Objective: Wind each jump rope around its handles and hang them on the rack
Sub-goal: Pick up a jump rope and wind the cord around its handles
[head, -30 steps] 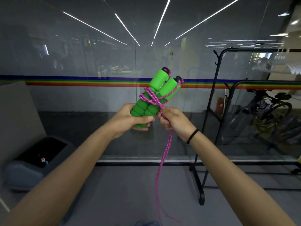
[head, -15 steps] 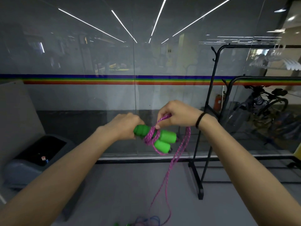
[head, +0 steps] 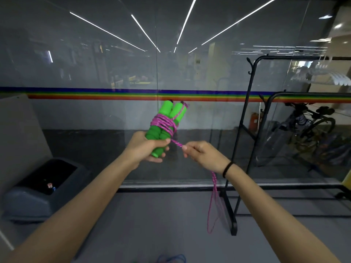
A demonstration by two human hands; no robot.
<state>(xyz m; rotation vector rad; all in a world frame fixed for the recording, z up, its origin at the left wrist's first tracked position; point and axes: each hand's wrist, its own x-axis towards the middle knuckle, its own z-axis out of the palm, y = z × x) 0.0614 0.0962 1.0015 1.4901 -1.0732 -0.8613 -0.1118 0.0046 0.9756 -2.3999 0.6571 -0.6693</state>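
Glass wall (head: 114, 73) blocks ahead; black rack (head: 233, 226) stands right, floor (head: 152, 224) open below.

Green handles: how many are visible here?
2. The left handle and right handle stand side by side in the left hand, pink rope round both. Others may lie out of frame.

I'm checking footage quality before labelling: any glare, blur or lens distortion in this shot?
Head view: light strips show as bright streaks on the glass wall; wide-angle distortion tilts and bows the rack; the green handles and pink rope look sharp and evenly lit.
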